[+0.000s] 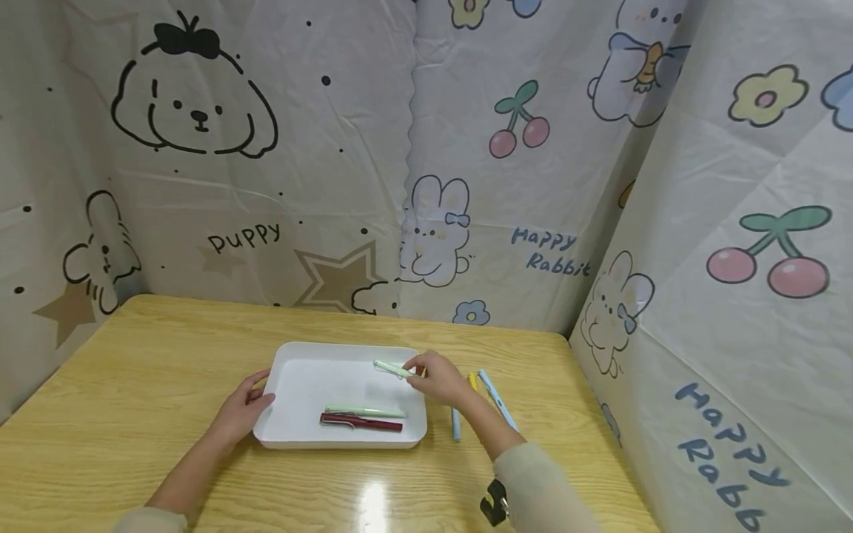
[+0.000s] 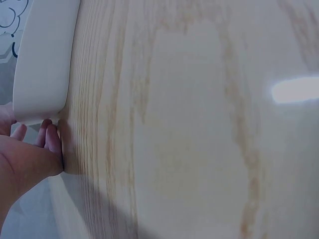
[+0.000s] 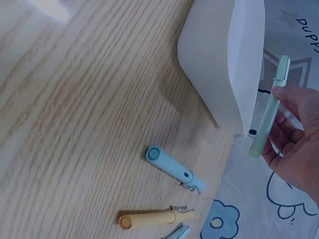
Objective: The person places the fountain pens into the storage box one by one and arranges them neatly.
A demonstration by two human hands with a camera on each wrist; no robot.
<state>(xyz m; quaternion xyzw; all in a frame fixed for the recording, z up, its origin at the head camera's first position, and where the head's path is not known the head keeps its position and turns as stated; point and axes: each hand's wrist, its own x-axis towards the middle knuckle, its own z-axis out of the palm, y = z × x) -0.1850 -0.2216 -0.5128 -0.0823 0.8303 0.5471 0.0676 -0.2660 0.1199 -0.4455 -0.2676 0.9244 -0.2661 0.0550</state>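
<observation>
A light green pen (image 3: 271, 109) is pinched between the thumb and fingers of my right hand (image 1: 436, 377), over the right end of a white tray (image 1: 300, 370). The pen's clip end points left in the head view. My left hand (image 1: 240, 414) grips the left side of the tray; in the left wrist view its fingers (image 2: 52, 139) are at the tray's corner. Inside the tray lie a second light green pen (image 1: 366, 411) and, just in front of it, a dark red pen (image 1: 363, 423) with a metal clip.
Right of the tray, partly behind my right forearm, lie a blue pen (image 3: 172, 167), a yellow pen (image 3: 154, 219) and another blue pen (image 1: 496, 398). The wooden table (image 1: 166, 355) is bordered by printed curtains (image 1: 333, 185) at the back and sides.
</observation>
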